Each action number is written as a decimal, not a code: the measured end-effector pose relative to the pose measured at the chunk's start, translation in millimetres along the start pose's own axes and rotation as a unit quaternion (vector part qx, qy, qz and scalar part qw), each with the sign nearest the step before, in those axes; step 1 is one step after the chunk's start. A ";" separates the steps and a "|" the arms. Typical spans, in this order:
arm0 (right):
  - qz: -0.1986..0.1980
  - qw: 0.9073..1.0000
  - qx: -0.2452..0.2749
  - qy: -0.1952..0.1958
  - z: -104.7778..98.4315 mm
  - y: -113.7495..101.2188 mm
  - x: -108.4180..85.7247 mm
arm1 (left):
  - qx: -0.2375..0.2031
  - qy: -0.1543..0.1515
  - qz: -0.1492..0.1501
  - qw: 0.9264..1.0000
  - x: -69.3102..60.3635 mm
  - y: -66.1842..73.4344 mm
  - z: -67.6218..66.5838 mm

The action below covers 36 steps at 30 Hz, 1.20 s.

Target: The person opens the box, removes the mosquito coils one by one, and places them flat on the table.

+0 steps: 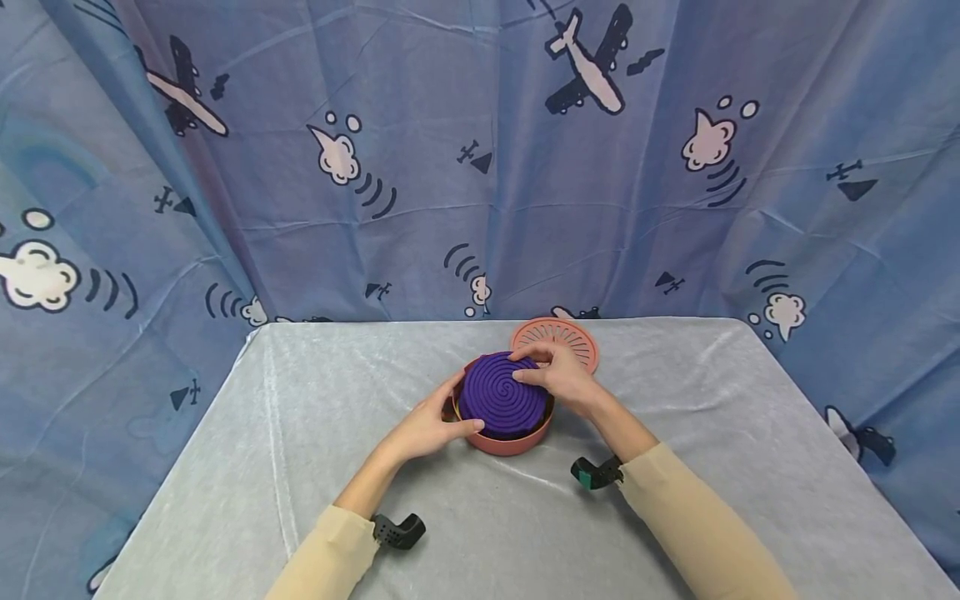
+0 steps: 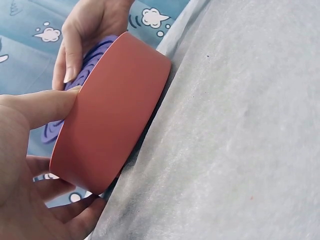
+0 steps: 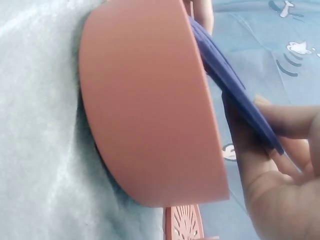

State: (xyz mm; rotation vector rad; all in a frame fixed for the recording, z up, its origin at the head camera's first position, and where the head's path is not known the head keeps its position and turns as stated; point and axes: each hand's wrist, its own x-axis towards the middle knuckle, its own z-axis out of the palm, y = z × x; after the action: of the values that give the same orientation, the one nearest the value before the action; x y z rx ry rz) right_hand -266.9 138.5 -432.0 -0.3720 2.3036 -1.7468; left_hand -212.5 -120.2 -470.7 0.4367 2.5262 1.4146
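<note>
A purple spiral mosquito coil [image 1: 501,398] lies tilted over the mouth of a round coral-coloured box [image 1: 510,447]. In the right wrist view, one edge of the coil [image 3: 239,95] stands up above the rim. My right hand [image 1: 567,380] pinches that raised edge between thumb and fingers. On the opposite side my left hand [image 1: 425,427] grips the box, its thumb on the rim and its fingers around the wall, as the left wrist view shows. The coil hides most of what is inside the box.
Behind the box, partly covered by my right hand, lies a coral slotted lid [image 1: 555,332]. A pale grey cloth covers the table [image 1: 322,375]. A blue printed curtain [image 1: 420,167] hangs at the back and both sides.
</note>
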 end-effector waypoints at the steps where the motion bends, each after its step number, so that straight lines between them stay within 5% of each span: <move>1: -0.002 1.000 0.007 0.007 -1.0 -0.2 -1.0 | 0.001 0.000 -0.001 1.000 0.0 0.1 0.0; 14: -0.014 0.996 0.070 0.047 -12.4 3.1 -16.4 | 0.003 0.004 -0.005 1.000 -0.3 0.6 0.4; 36: -0.026 0.992 0.096 0.071 -23.7 6.4 -30.2 | 0.001 0.008 -0.003 1.000 -0.7 1.0 0.2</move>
State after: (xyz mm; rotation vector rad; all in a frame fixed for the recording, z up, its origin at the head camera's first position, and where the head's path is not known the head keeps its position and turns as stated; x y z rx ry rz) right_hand -246.6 171.7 -431.0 -0.2831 2.2084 -2.0622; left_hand -211.6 -119.8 -469.9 0.4179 2.5398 1.4200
